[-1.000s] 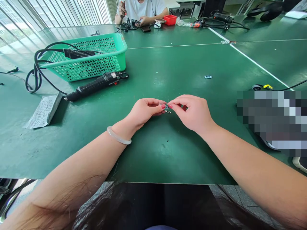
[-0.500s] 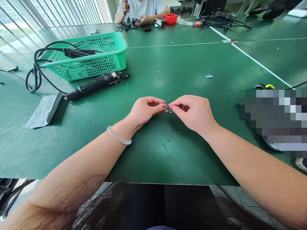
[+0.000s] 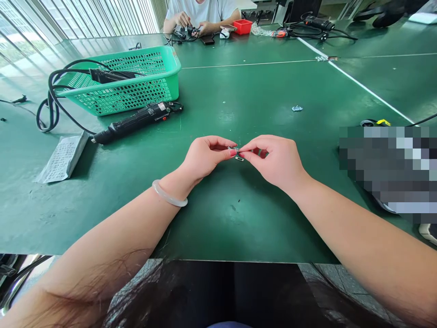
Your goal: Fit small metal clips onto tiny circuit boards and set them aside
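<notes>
Over the middle of the green table [image 3: 218,218], my left hand [image 3: 208,152] pinches a tiny grey part [image 3: 234,148] between thumb and forefinger. The part is too small to name. My right hand [image 3: 273,152] meets it from the other side, thumb and forefinger closed at the same spot; whether it grips that part or another tiny piece is hidden. Just below the fingertips a small pale rectangular piece with a dark outline [image 3: 239,158] shows.
At the left a green basket [image 3: 136,93] holds black cables, with an electric screwdriver [image 3: 136,122] and a paper-wrapped packet [image 3: 63,157] nearby. A small light-blue piece [image 3: 297,109] lies beyond my right hand. Across the table, a person [image 3: 201,18] sits by a red tray [image 3: 242,26].
My hands stay almost in place, and a little more of the small grey part shows between my fingertips. The person opposite has lowered one hand toward the table.
</notes>
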`<action>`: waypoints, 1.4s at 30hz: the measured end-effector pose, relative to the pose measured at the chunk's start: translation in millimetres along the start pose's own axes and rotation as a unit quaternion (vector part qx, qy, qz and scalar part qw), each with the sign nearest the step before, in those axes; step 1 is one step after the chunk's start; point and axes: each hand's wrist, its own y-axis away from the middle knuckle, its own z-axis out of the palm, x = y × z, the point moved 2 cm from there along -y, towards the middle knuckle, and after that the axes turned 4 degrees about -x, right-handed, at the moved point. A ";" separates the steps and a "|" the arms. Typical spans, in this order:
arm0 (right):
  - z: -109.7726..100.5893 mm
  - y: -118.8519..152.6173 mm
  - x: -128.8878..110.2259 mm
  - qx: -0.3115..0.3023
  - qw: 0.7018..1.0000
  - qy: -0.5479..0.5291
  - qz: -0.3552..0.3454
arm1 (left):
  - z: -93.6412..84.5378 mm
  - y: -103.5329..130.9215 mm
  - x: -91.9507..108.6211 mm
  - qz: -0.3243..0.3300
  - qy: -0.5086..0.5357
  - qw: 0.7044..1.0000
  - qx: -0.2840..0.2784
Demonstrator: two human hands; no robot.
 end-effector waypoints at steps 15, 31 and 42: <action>-2.6 -2.0 5.8 -0.042 0.994 0.091 -0.047 | 1.4 -1.1 -0.6 0.003 0.050 0.998 -0.042; -2.1 -1.9 5.4 -0.033 0.984 0.146 -0.098 | 0.2 -3.7 -5.3 0.015 0.062 0.996 -0.061; -5.3 -4.8 10.3 -0.082 0.986 0.129 -0.065 | 1.6 -3.7 -7.6 -0.017 0.049 0.997 -0.058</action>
